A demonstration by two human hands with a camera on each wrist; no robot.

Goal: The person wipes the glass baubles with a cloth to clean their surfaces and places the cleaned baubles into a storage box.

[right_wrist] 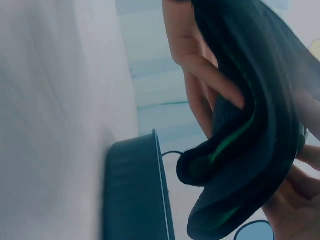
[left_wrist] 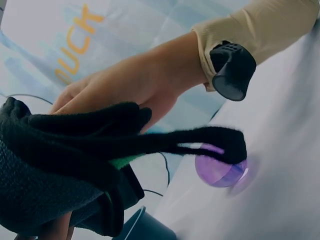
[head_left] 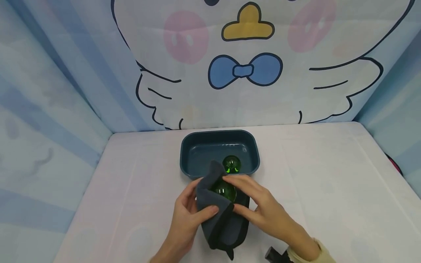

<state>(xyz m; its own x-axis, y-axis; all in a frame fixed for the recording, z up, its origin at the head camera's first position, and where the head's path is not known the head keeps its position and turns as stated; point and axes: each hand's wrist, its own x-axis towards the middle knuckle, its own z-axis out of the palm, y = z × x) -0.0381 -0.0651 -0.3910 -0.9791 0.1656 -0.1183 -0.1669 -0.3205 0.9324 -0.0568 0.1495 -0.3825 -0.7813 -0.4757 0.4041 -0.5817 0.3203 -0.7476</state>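
Your left hand [head_left: 186, 216] grips the black-trimmed grey cloth [head_left: 208, 196], long axis pointing toward the tray [head_left: 201, 157]; your right hand [head_left: 268, 209] holds its opening, fingertips nearest the green ball [head_left: 225, 191] in the fold.

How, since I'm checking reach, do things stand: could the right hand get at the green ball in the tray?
Probably yes: the tray is open-topped and the green ball lies just past the right hand. That hand grips the dark cloth, though, and would likely need to let go.
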